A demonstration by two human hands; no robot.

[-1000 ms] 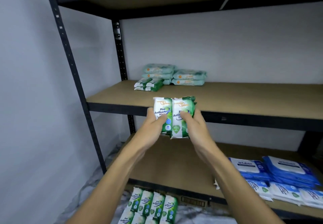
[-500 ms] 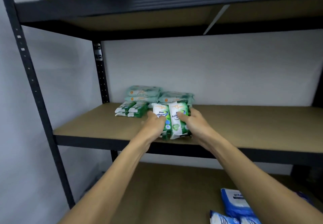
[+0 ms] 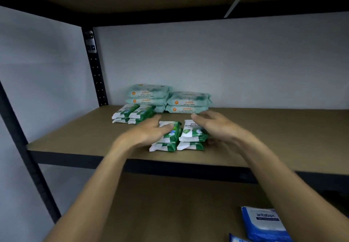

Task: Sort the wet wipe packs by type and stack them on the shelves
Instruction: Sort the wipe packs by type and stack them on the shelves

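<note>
**Four green packs lie near the shelf's front edge**

We have four green-and-white soft plastic pine antibacterial wipe packs (image 3: 190, 135) lying on the flat brown fibreboard shelf (image 3: 273, 138), close to its front edge, as two stacks of two side by side. Our left hand (image 3: 147, 131) lies on the left stack. Its thumb rests across the top pack, and its fingers (image 3: 156, 118) reach straight toward the shelf's back, held close together. Our right hand (image 3: 215, 126) is at the right stack's outer side and covers its edge, with fingers (image 3: 198, 117) extended and slightly spread. Blur keeps us from telling whether they touch the pack. Further back on the shelf, to the left, sits a second group of green-and-white packs (image 3: 134, 112), again two by two. At the shelf's back stand two piles of pale teal rectangular wipe packs (image 3: 188, 102). Below the shelf, toward its right end, lies a blue plastic wipe pack (image 3: 264, 221).
</note>
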